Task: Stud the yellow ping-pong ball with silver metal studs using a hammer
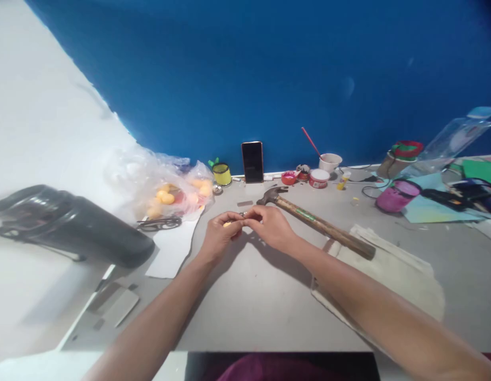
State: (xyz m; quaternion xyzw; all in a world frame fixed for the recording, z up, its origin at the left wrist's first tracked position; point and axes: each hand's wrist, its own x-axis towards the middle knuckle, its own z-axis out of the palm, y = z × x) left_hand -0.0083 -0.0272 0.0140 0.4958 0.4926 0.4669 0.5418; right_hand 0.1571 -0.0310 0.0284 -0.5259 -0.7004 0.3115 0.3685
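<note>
Over the middle of the table, my left hand (222,233) and my right hand (271,226) meet with their fingertips pinched together. A small yellow thing (227,224) shows within the fingers of my left hand; its kind is hard to make out. Between the fingertips of both hands peeks a tiny dark, shiny piece (242,214), mostly hidden by the fingers. Just beyond my right hand lies a claw hammer (320,222) with a wooden handle, its head toward the phone and its handle end on a folded cream cloth (392,280).
A large dark bottle (78,227) lies at left, near plastic bags (166,185) with yellow balls and black-handled scissors (160,223). A phone (252,162) leans on the blue wall. Paint pots (319,179), a white cup (330,161) and a pink container (398,196) stand toward the back right.
</note>
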